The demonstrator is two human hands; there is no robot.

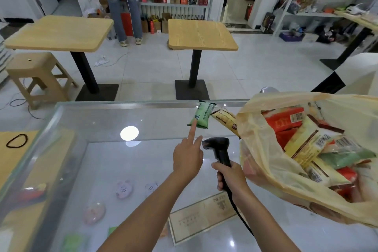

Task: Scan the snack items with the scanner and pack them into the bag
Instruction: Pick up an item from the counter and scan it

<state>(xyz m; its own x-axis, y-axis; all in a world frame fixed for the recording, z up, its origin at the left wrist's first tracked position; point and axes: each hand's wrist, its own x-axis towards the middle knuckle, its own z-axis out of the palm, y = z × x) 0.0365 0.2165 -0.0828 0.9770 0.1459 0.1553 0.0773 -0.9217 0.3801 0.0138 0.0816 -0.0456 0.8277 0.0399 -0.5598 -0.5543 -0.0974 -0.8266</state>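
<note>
Two snack packets sit at the far edge of the glass table: a green packet and a striped yellow packet just beside it. The left hand has its index finger straight out, tip touching the green packet, gripping nothing. The right hand fingers are wrapped round the scanner handle. The bag on the right is stuffed with snacks.

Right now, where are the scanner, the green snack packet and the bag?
scanner [220, 150]: head view, upper black body.
green snack packet [202, 117]: head view, middle of the wrapper.
bag [250, 125]: head view, left plastic wall.
</note>
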